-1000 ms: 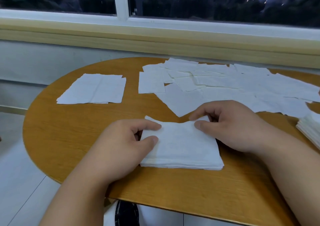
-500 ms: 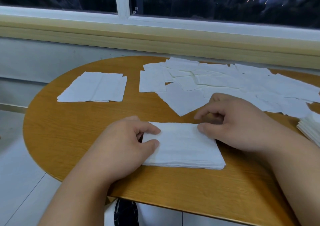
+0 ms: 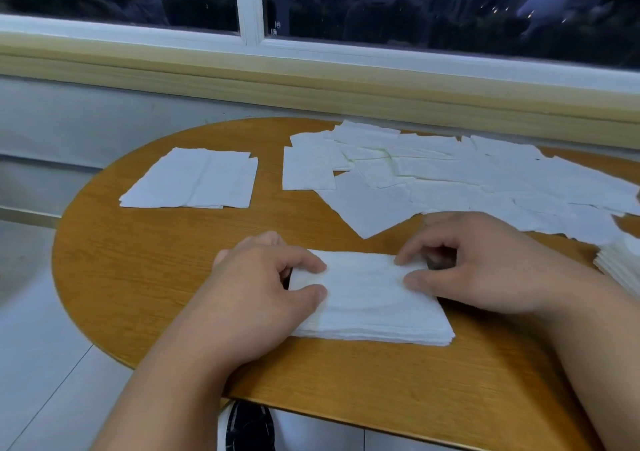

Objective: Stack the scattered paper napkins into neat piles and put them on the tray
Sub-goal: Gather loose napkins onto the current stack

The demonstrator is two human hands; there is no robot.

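Note:
A neat pile of white paper napkins [image 3: 370, 305] lies on the round wooden table [image 3: 145, 277] in front of me. My left hand [image 3: 256, 288] grips the pile's left edge, thumb and forefinger curled over it. My right hand [image 3: 474, 263] pinches the pile's right far corner with thumb and forefinger. Scattered loose napkins [image 3: 450, 180] cover the far right of the table. A small separate pile of napkins [image 3: 194, 179] lies at the far left. Another stacked pile [image 3: 623, 263] shows at the right edge. No tray is in view.
A wall with a wooden sill [image 3: 311, 83] and a dark window [image 3: 415, 4] runs just behind the table. The table's curved edge drops to a light tiled floor [image 3: 34, 346] on the left. A dark shoe [image 3: 249, 430] shows below the table's near edge.
The raised far edge of the top napkin has been laid flat on the pile. Both hands have closed in on the pile's sides, squaring it.

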